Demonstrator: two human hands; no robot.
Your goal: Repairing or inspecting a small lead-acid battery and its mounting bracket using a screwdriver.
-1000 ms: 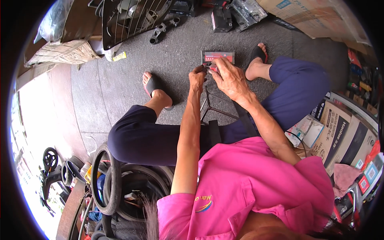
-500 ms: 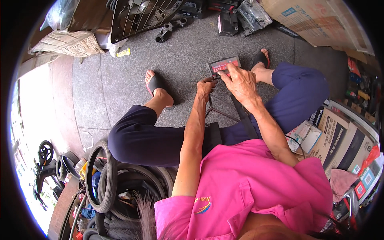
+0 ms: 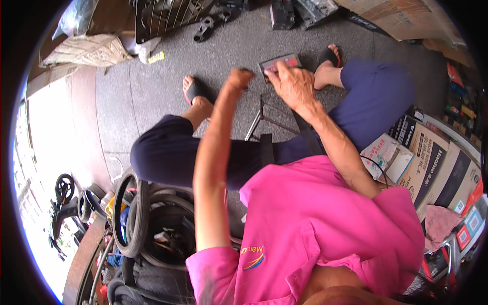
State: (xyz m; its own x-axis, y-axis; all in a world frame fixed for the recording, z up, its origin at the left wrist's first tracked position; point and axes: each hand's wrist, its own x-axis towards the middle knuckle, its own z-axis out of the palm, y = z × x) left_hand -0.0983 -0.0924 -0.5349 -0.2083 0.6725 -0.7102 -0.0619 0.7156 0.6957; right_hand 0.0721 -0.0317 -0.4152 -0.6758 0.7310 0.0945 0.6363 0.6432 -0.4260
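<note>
A dark grey box-shaped battery (image 3: 291, 60) with a red label sits on the floor between my feet, nearer the right one. My right hand (image 3: 297, 87) is closed at its near side, thumb at the edge and bent index finger over the label; the hand hides part of it. Left of the battery and apart from it, my left hand (image 3: 239, 80) is raised and smeared by motion. Its fingers are curled round something dark that I cannot make out.
Thin metal legs of a stool (image 3: 260, 117) show beneath me. Worn tyres (image 3: 131, 218) are piled at lower left. Cartons (image 3: 427, 162) stand at right. A wire basket (image 3: 170, 18), a dark metal part (image 3: 208, 25) and more dark batteries (image 3: 282, 14) lie at the far side.
My left hand has swung left, away from the battery, taking the dark thing with it. My right hand stays at the battery. The whole view has shifted slightly.
</note>
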